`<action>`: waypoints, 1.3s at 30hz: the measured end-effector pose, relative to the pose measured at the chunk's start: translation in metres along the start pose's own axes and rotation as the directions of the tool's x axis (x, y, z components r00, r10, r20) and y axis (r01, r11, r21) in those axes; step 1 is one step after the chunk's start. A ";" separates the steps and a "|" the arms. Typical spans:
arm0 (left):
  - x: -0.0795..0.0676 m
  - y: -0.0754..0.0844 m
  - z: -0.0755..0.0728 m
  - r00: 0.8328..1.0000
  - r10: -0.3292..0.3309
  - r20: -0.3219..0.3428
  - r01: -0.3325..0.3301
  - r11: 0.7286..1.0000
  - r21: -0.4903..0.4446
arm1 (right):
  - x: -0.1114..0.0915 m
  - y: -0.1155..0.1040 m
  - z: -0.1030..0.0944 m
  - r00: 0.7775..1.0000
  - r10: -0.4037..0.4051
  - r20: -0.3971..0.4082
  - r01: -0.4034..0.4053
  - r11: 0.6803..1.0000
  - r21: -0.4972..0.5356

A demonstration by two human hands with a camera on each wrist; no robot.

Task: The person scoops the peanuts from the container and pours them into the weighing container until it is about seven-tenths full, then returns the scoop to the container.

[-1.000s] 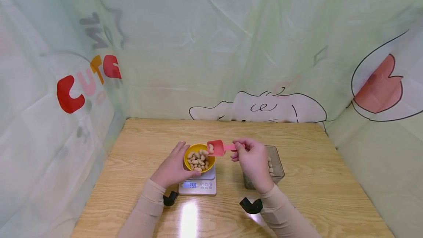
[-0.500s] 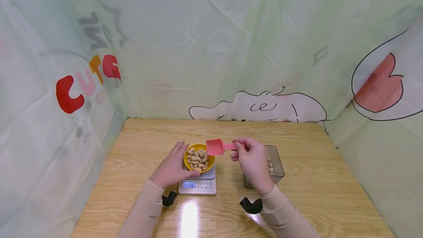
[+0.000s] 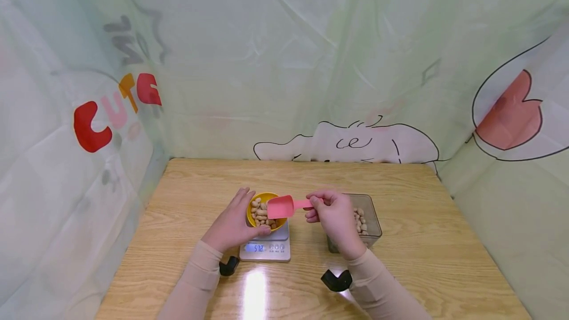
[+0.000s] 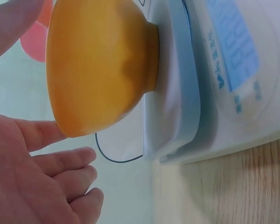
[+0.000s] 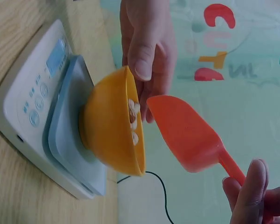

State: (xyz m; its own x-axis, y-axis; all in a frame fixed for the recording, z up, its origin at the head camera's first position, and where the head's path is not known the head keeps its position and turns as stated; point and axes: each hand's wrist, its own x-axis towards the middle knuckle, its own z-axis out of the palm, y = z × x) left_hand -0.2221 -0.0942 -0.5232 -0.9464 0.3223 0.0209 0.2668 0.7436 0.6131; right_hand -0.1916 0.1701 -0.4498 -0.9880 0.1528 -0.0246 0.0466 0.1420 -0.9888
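Note:
A yellow bowl (image 3: 255, 201) of peanuts (image 3: 260, 213) stands on a small white scale (image 3: 266, 247). My left hand (image 3: 231, 222) rests against the bowl's left side with straight fingers, its thumb (image 5: 146, 51) at the rim. My right hand (image 3: 331, 214) pinches the handle of a red scoop (image 3: 280, 206), which hangs tilted over the bowl's right half. In the right wrist view the red scoop (image 5: 186, 135) faces the bowl (image 5: 109, 135) mouth-down. The left wrist view shows the bowl (image 4: 98, 70) from the side on the scale (image 4: 223, 70), fingers (image 4: 60, 163) beside it.
A clear square container (image 3: 372, 228) holding peanuts sits right of the scale, behind my right wrist. Black camera mounts (image 3: 336, 280) show at both wrists. The wooden table (image 3: 186, 186) is closed in by pale printed sheeting at the back and on both sides.
The scoop held peanuts beside the bowl a second ago; it has since emptied, moved left and dropped lower over the bowl. The scale's reading has changed. My left hand stayed put.

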 end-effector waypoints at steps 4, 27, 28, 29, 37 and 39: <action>-0.001 0.003 -0.001 1.000 0.009 -0.006 -0.009 1.000 0.007 | 0.001 0.004 0.000 0.996 0.079 0.028 -0.081 0.994 0.067; -0.023 0.021 -0.001 0.962 0.204 -0.181 -0.181 0.974 0.139 | -0.024 -0.002 -0.058 0.995 0.076 -0.063 -0.048 0.929 0.366; -0.025 0.021 -0.001 0.958 0.215 -0.191 -0.188 0.971 0.148 | -0.026 -0.001 -0.063 0.994 0.068 -0.081 -0.032 0.925 0.379; -0.027 0.021 -0.001 0.952 0.230 -0.203 -0.199 0.967 0.160 | -0.027 0.001 -0.069 0.993 0.062 -0.100 -0.017 0.919 0.393; -0.035 0.015 0.000 0.921 0.281 -0.270 -0.229 0.950 0.211 | -0.033 0.014 -0.114 0.920 0.089 -0.382 0.067 0.924 0.376; -0.037 0.014 0.000 0.921 0.279 -0.270 -0.225 0.950 0.215 | -0.035 0.018 -0.125 0.887 0.098 -0.451 0.061 0.944 0.325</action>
State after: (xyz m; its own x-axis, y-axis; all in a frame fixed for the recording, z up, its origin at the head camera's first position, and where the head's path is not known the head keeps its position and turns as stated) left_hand -0.1834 -0.0951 -0.5154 -0.8466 0.3463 0.4042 0.5057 0.7601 0.4080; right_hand -0.1378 0.2893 -0.4483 -0.8051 0.5908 -0.0523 -0.0642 -0.1746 -0.9826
